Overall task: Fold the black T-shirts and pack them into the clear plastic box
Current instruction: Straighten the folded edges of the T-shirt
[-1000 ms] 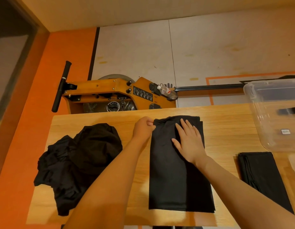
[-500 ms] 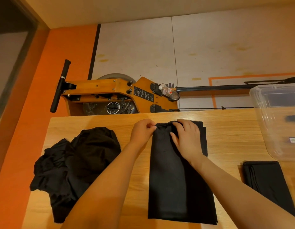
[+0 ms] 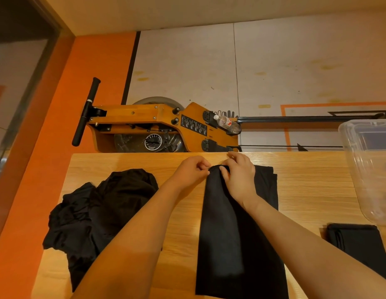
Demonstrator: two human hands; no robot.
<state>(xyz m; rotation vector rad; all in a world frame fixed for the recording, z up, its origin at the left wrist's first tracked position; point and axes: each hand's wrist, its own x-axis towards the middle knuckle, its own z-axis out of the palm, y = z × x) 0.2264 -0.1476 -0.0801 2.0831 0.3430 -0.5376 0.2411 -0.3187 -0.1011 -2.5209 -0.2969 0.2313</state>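
A long, narrow folded black T-shirt [image 3: 228,244] lies flat on the wooden table [image 3: 313,186], running from the near edge up to just short of the far edge, about midway along the table's width. Both hands work at its far end. The left hand [image 3: 191,170] has its fingers curled and pinches the far left corner of the shirt between thumb and fingertips. The right hand [image 3: 239,175] sits just beside it, fingers curled over the far edge of the cloth and thumb pressed onto the top layer, gripping the fabric there. The two hands nearly touch each other.

Toward the table's left edge sits a crumpled heap of black T-shirts [image 3: 97,219], unfolded and piled loosely, well apart from the shirt in hand. Near the right edge, toward the near corner, lies a folded black shirt [image 3: 360,242], flat on the wood. Just beyond it, at the far right corner, stands the clear plastic box [image 3: 369,169], partly cut off by the picture's edge; dark shapes show through its walls, but I cannot tell what they are.

Behind the far edge of the table stands a wooden rowing machine [image 3: 149,126] with a black handle [image 3: 86,112] and a plastic bottle [image 3: 227,123] in its holder.
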